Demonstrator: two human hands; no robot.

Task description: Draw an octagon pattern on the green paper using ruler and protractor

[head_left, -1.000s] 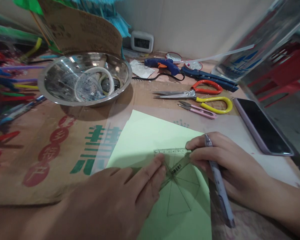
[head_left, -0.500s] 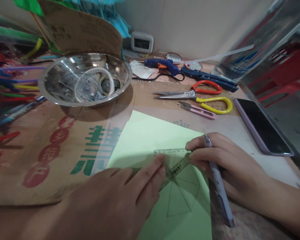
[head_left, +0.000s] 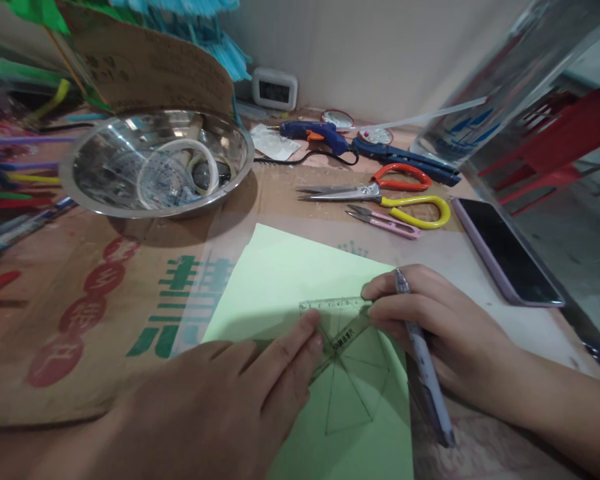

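A pale green sheet of paper (head_left: pixel 250 287) lies in front of me with pencil-thin lines that meet at a centre, like a wheel of triangles. On it rests a clear triangular set square (head_left: pixel 347 339) with a printed scale along its top edge. My left hand (head_left: pixel 240 387) presses the left part of the set square down, fingertips close together. My right hand (head_left: pixel 430 313) pinches its right corner with thumb and fingers. A grey pen (head_left: pixel 427 373) is held between the right hand's fingers, its tip pointing up and away from the paper.
Beyond the paper lie scissors (head_left: pixel 360 193), pink thread snips (head_left: pixel 387 223) and a blue glue gun (head_left: pixel 320 131). A steel bowl (head_left: pixel 75 187) with assorted items stands at left. A phone (head_left: pixel 507 257) lies right, and a small clock (head_left: pixel 275 90) stands by the wall.
The whole view has shifted slightly, so things appear a little further left. Both hands keep the same hold on the set square and pen; the drawn lines look unchanged.
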